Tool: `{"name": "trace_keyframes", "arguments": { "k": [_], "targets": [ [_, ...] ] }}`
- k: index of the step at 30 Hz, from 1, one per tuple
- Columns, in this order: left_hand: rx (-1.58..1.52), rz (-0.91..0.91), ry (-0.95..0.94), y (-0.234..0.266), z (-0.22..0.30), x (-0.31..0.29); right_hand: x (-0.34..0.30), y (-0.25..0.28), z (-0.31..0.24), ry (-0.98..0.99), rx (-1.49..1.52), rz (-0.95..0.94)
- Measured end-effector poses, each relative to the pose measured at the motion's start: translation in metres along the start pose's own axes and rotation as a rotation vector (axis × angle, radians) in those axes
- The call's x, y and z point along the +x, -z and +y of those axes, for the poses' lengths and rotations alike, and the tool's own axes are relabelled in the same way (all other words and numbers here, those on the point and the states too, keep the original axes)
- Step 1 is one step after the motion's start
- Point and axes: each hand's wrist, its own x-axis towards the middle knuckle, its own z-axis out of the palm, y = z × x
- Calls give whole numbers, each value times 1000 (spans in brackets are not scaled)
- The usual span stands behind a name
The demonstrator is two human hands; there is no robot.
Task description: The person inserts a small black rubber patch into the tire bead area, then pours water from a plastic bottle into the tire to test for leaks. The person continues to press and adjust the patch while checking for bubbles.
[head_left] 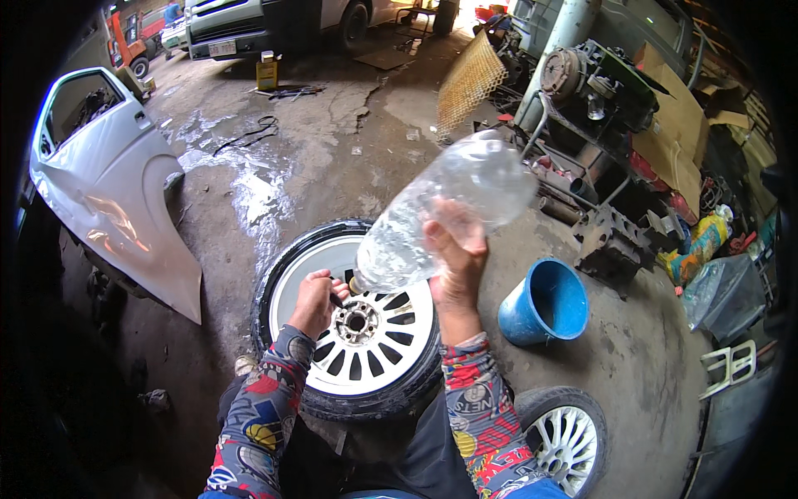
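Observation:
A large clear plastic bottle (407,229) is gripped in my right hand (459,262), tilted with its base up to the right and its lower end toward the wheel. My left hand (312,301) is closed just beside that lower end, with a small dark thing showing at its fingers; its kind is not clear. Under both hands a white alloy wheel with a black tire (366,381) lies flat on the floor. Its hub and several spokes show, while my left hand and the bottle cover part of the far rim.
A blue bucket (517,312) stands right of the wheel. Another wheel (573,445) is near my right forearm. A white car body panel (125,204) stands at left. Engine parts (611,241) crowd the right side. Farther off are a yellow can (267,75) and a parked van (241,25).

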Motion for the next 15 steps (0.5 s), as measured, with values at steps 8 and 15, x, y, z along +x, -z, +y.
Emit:
{"name": "trace_keyframes", "arguments": {
  "k": [8, 15],
  "targets": [
    [240, -202, 191, 11, -20, -6, -6, -2, -23, 82, 117, -47],
    [410, -172, 138, -9, -35, -4, -12, 0, -23, 64, -65, -96]
  ]
}}
